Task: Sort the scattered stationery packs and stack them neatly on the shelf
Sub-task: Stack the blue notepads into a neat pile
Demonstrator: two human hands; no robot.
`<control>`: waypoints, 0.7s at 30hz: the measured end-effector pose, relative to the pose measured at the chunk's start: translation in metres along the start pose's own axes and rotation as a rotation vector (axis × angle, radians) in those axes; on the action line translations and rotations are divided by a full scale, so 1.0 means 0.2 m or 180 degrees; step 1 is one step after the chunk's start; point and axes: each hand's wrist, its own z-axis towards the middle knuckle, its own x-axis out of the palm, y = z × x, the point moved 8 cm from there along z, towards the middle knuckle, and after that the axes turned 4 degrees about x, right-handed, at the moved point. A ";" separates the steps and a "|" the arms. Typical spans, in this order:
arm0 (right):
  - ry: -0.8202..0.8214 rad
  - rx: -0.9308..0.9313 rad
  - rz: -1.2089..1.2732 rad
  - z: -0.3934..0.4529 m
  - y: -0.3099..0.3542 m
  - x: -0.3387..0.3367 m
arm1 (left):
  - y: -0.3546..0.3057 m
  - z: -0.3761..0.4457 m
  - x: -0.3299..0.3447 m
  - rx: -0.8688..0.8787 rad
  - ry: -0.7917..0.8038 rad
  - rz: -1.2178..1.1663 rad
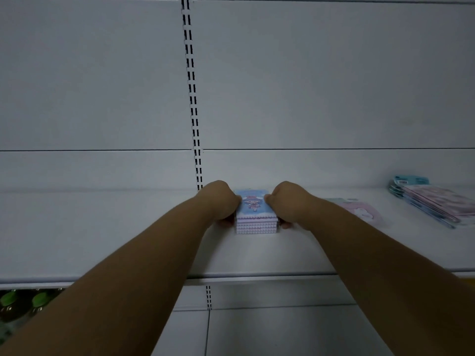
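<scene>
A small stack of several stationery packs (255, 214) sits on the white shelf (102, 240), its top pack blue with a cartoon figure. My left hand (219, 201) grips the stack's left side, fingers curled round its edge. My right hand (288, 201) grips the right side the same way. Both forearms reach in from below. A single pink pack (359, 210) lies flat on the shelf just right of my right arm, partly hidden by it.
A fanned pile of several pink and blue packs (431, 201) lies at the shelf's far right. A slotted upright (191, 93) runs up the grey back panel. Green-capped bottles (23, 301) show on the lower shelf at bottom left.
</scene>
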 end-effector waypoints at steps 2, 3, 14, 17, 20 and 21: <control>-0.0060 -0.0048 -0.0152 0.00 0.00 0.00 | 0.01 0.01 0.01 0.0038 0.0012 0.0127; -0.0097 -0.0079 -0.0192 0.00 0.00 0.00 | 0.00 0.01 0.01 0.0042 0.0032 0.0172; -0.0888 -0.1067 -0.0749 -0.19 -0.03 -0.13 | -0.02 -0.19 -0.12 0.0899 -0.0734 0.0566; -0.0676 -0.1407 -0.0900 -0.29 -0.05 -0.11 | -0.05 -0.31 -0.11 0.1528 -0.0816 0.0421; -0.0631 -0.1537 -0.0971 -0.31 -0.02 -0.10 | -0.06 -0.31 -0.08 0.1586 -0.0649 0.0525; -0.0651 -0.1579 -0.0996 -0.31 -0.01 -0.10 | -0.06 -0.31 -0.07 0.1591 -0.0644 0.0496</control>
